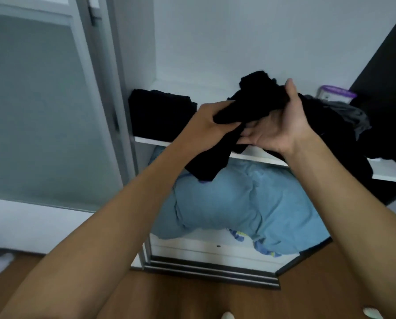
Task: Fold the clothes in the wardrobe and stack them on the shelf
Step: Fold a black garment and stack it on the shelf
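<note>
Gripping a black garment [256,100] in front of the shelf [256,156], your left hand [206,125] clamps its lower end while your right hand [282,118] cups the bunched top. A folded pile [160,111] sits at the shelf's left, loose dark clothes [344,125] at its right.

Two hands [206,125], one folded black stack [160,111], one blue bundle [238,203] (below), one loose dark heap [344,125].

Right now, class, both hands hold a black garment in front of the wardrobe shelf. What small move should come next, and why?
Probably spread it out flat: the black garment is bunched between the left hand and right hand, with one end dangling, so it cannot yet join the folded black pile on the shelf.
</note>
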Motion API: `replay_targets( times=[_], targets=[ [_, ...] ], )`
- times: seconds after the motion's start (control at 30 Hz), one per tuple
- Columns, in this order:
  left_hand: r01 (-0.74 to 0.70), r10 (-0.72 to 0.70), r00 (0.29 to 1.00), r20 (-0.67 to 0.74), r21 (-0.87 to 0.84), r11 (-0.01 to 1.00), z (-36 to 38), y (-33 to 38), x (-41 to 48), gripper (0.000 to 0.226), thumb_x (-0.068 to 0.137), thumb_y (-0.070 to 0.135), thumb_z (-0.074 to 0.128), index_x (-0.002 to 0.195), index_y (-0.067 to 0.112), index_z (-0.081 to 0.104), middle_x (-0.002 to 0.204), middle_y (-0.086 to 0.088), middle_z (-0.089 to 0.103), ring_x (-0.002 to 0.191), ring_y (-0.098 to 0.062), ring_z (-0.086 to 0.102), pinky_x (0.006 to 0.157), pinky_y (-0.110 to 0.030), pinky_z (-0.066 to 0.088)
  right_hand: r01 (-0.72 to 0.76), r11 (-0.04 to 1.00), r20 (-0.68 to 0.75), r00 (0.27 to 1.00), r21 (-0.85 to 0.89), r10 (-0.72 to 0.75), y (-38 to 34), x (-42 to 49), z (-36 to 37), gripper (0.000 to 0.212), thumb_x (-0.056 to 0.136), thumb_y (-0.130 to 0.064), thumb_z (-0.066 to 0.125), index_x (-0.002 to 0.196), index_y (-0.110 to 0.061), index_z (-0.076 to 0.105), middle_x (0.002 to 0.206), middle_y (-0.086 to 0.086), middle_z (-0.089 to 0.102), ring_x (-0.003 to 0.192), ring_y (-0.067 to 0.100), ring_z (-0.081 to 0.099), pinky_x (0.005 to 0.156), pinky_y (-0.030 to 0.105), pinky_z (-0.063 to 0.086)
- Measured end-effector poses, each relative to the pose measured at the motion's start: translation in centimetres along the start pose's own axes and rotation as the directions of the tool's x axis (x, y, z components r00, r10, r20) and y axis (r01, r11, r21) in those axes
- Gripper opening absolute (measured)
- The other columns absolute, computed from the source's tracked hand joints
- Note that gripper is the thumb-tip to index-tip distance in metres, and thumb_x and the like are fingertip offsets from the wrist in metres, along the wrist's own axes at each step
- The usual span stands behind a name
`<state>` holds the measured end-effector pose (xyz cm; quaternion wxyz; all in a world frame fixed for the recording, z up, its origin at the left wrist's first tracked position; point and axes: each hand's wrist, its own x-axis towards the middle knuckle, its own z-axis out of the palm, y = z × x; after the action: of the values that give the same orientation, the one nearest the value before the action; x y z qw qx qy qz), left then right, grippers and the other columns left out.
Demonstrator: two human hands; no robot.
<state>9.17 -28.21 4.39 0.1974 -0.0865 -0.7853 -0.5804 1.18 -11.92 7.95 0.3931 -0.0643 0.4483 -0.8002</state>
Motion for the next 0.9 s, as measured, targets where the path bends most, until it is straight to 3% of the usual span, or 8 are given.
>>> replay_targets(
  times=[0.13, 0.23, 0.33, 0.47, 0.6, 0.7, 0.83, 0.9],
  targets=[
    [-0.086, 0.114, 0.967, 0.227, -0.131, 0.988, -2.3, 0.5, 3.6, 0.064, 0.070, 0.005, 0.047, 0.133, 0.012, 0.056, 0.130, -0.002, 0.061, 0.126, -0.009, 0.053, 0.108, -0.021, 0.038, 0.202, 0.979, 0.130, 0.971, -0.008, -0.199, -2.4, 3.5, 1.8, 0.060, 0.090, -0.067, 0.048, 0.106, -0.015, 0.073, 0.106, 0.009, 0.071, 0.102, 0.026, 0.069, 0.092, 0.042, 0.055],
    [0.014, 0.005, 0.998, 0.066, -0.281, 0.960, -3.3, -0.1, 7.1, 0.061, 0.074, 0.003, 0.042, 0.133, 0.011, 0.058, 0.126, -0.004, 0.064, 0.119, -0.013, 0.060, 0.104, -0.026, 0.043, 0.337, 0.942, 0.207, 0.921, 0.001, -0.329, -2.9, 7.3, 2.8, 0.041, 0.097, -0.040, 0.049, 0.092, -0.008, 0.073, 0.088, 0.009, 0.070, 0.082, 0.021, 0.070, 0.077, 0.031, 0.056],
    [0.039, -0.006, 0.971, -0.238, 0.134, 0.990, -3.6, -0.6, 10.5, 0.061, 0.092, 0.001, 0.043, 0.150, 0.018, 0.042, 0.129, 0.002, 0.051, 0.125, -0.009, 0.045, 0.108, -0.022, 0.031, 0.380, 0.925, 0.444, 0.823, 0.033, -0.354, -3.1, 11.6, 4.6, 0.037, 0.098, -0.027, 0.033, 0.101, -0.003, 0.061, 0.092, 0.010, 0.065, 0.086, 0.021, 0.065, 0.080, 0.032, 0.053],
    [-0.019, 0.264, 0.923, -0.280, 0.653, 0.757, -6.4, -0.8, 14.1, 0.060, 0.088, 0.016, 0.039, 0.147, 0.020, 0.045, 0.123, 0.005, 0.045, 0.117, -0.014, 0.038, 0.115, -0.036, 0.024, 0.327, 0.916, 0.606, 0.688, 0.232, -0.399, -3.2, 16.8, 6.3, 0.045, 0.099, -0.020, 0.023, 0.094, -0.006, 0.065, 0.087, 0.006, 0.066, 0.086, 0.018, 0.065, 0.080, 0.029, 0.052],
    [0.198, 0.013, 0.971, -0.237, 0.840, 0.505, -9.9, -5.2, 15.7, 0.055, 0.091, 0.021, 0.042, 0.146, 0.020, 0.047, 0.144, -0.005, 0.048, 0.134, -0.024, 0.041, 0.119, -0.052, 0.016, 0.007, 0.999, 0.314, 0.949, -0.050, 0.009, -0.7, 23.8, 4.3, 0.041, 0.094, -0.022, 0.044, 0.125, -0.006, 0.063, 0.109, 0.013, 0.070, 0.100, 0.027, 0.068, 0.088, 0.037, 0.055],
    [0.455, -0.454, 0.834, -0.313, 0.856, 0.245, -10.8, -12.0, 13.3, 0.056, 0.100, 0.027, 0.047, 0.154, 0.025, 0.032, 0.164, 0.000, 0.025, 0.151, -0.018, 0.018, 0.123, -0.052, 0.001, -0.223, 0.742, 0.081, 0.933, -0.632, 0.349, 0.5, 26.3, -0.6, 0.038, 0.094, -0.014, 0.051, 0.129, 0.000, 0.056, 0.122, 0.017, 0.066, 0.104, 0.029, 0.069, 0.078, 0.036, 0.059],
    [0.542, -0.439, 0.799, -0.411, 0.808, 0.231, -10.5, -16.9, 11.6, 0.056, 0.101, 0.029, 0.041, 0.155, 0.021, 0.028, 0.165, 0.003, 0.022, 0.152, -0.014, 0.015, 0.124, -0.044, 0.000, 0.009, 0.600, 0.039, 0.999, -0.800, 0.037, -1.2, 29.3, -3.4, 0.024, 0.091, -0.029, 0.063, 0.090, -0.005, 0.068, 0.086, 0.011, 0.076, 0.052, 0.010, 0.068, 0.051, 0.018, 0.052],
    [0.541, -0.418, 0.809, -0.413, 0.800, 0.258, -9.9, -17.2, 12.0, 0.056, 0.100, 0.025, 0.041, 0.155, 0.021, 0.030, 0.164, 0.002, 0.026, 0.152, -0.015, 0.017, 0.124, -0.045, 0.003, 0.192, 0.534, 0.106, 0.976, -0.824, -0.188, -1.6, 31.1, -2.8, 0.033, 0.084, -0.038, 0.067, 0.083, -0.005, 0.064, 0.078, 0.005, 0.066, 0.054, 0.011, 0.061, 0.055, 0.024, 0.051]
  ],
)
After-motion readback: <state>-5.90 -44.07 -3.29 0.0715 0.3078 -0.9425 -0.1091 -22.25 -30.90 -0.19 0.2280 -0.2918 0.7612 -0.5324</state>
